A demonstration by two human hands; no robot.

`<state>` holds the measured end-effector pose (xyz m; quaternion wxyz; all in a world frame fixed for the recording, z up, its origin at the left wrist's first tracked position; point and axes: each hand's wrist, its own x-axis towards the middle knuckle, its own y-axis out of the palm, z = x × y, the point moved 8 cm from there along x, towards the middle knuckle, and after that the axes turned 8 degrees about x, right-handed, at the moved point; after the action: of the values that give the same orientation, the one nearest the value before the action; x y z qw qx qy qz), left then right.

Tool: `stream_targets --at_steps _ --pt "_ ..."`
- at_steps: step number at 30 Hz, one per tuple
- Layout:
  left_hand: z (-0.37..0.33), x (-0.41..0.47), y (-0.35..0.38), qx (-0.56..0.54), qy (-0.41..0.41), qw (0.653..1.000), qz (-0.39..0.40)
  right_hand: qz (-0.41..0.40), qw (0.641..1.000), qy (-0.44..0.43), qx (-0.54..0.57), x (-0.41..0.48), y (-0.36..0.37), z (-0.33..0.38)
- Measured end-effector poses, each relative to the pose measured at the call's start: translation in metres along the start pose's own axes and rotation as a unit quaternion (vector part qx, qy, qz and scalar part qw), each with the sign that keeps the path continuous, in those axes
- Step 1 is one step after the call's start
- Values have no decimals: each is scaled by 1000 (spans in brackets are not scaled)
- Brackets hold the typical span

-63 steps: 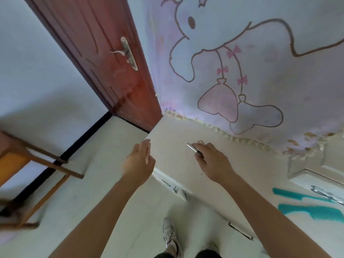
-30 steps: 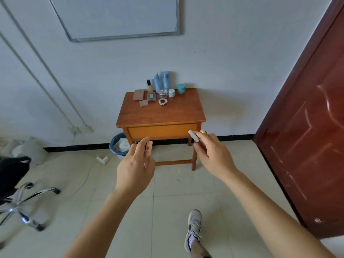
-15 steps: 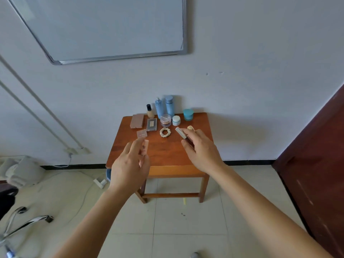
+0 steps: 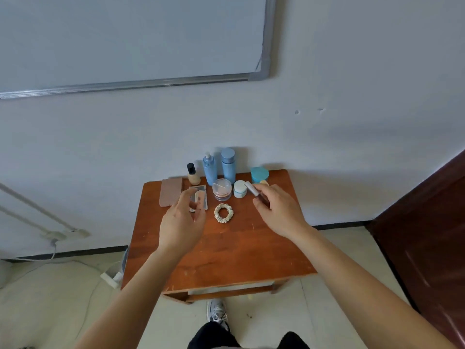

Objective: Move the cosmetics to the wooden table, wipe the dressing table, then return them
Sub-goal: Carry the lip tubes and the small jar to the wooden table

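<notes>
Against the white wall stands the wooden table [image 4: 226, 258], and over its back right part I see my right hand [image 4: 276, 210] with its fingers clamped on a slim silver-capped cosmetic stick [image 4: 253, 191], held just above the small white jar [image 4: 239, 188] and near the teal jar [image 4: 259, 174]. My left hand [image 4: 181, 222] hovers empty with fingers spread apart over the mirrored compact [image 4: 198, 197], between the brown palette [image 4: 171, 191] and the cream scrunchie [image 4: 223, 212]; behind them stand the clear pink jar [image 4: 222, 189], the foundation bottle [image 4: 193, 174] and two blue bottles [image 4: 210, 168], with a whiteboard [image 4: 125, 39] above and a dark red door [image 4: 427, 235] at the right
</notes>
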<state>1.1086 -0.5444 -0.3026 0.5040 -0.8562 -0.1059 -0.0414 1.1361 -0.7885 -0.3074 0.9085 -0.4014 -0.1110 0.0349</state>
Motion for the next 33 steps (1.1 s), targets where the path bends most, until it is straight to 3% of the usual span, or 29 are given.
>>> stream_targets --at_steps 8,16,24,33 --pt "60 104 97 -21 -28 987 154 92 984 154 -14 64 79 -57" --pt "95 106 186 43 -68 957 280 174 951 255 -18 54 150 -116" --pt "83 100 206 64 -47 968 239 175 941 290 8 67 175 -140" --pt "85 73 196 143 -5 950 278 175 936 304 -13 56 144 -144"
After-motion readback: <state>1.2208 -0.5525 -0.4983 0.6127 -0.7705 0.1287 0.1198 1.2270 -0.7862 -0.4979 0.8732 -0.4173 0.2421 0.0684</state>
